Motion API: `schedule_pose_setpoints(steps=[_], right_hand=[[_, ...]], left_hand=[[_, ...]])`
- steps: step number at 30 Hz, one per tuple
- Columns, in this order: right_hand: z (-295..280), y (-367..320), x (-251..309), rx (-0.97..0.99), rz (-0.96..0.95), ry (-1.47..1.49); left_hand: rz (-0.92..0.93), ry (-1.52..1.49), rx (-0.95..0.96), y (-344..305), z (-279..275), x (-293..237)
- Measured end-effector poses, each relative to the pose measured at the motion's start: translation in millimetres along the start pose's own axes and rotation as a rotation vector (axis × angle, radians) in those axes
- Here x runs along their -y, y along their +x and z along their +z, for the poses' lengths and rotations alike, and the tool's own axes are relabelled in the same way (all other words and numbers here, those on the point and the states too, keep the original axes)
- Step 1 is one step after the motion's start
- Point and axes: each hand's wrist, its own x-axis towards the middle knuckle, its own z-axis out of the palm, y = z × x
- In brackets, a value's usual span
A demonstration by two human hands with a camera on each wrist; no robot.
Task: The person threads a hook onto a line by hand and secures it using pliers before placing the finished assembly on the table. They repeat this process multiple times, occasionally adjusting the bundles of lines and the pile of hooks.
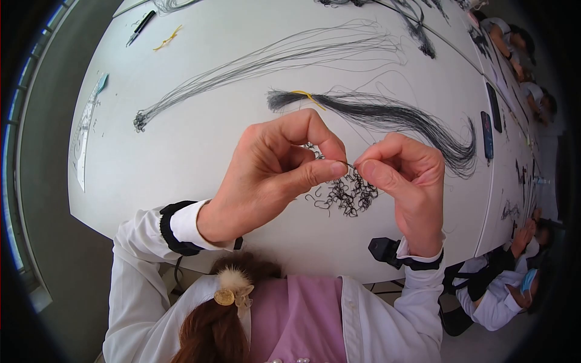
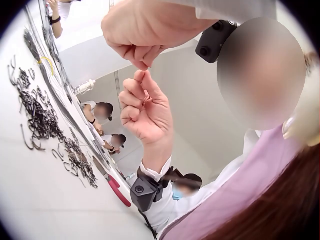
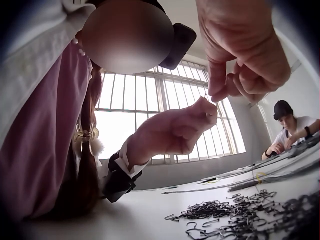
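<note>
In the head view, both hands meet over the table, fingertips close together. My left hand (image 1: 275, 172) pinches a small dark fish hook (image 1: 350, 164) between thumb and index finger. My right hand (image 1: 414, 181) has thumb and index finger pinched at the hook's other end, where a thin strand of fishing line runs down from the bundle; the fingertips hide most of both. Beneath the hands lies a loose pile of dark fish hooks (image 1: 348, 198). Behind them, a thick bundle of dark line (image 1: 393, 115) is bound with a yellow tie (image 1: 308, 97).
A thinner bunch of lines (image 1: 224, 75), with hooks clustered at one end, stretches across the table. A black pen (image 1: 141, 27) and yellow tie (image 1: 167, 38) lie at far left. Beside the hook pile is a red-handled cutting tool (image 2: 117, 190). Other people sit along the right.
</note>
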Motion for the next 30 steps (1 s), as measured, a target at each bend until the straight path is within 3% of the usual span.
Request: schedule_pose_setpoints(steps=[5, 10, 16, 24, 30], right_hand=[[5.6, -3.5, -0.6, 0.023, 0.057, -0.024], [11.5, -6.1, 3.9, -0.014, -0.133, -0.21], [6.1, -7.9, 9.6, -0.016, -0.189, -0.323], [7.5, -9.6, 10.3, -0.031, -0.173, -0.277], [5.1, -8.1, 9.4, -0.033, -0.225, -0.357]], left_hand=[[0.05, -0.037, -0.031, -0.1, 3.1, 3.2], [0.102, -0.041, -0.089, -1.6, 5.4, 4.4], [0.148, -0.004, -0.083, -1.0, 5.8, 3.4], [-0.023, -0.138, -0.012, -3.0, 2.9, -2.4], [-0.047, -0.225, 0.008, -2.1, 3.5, 0.1]])
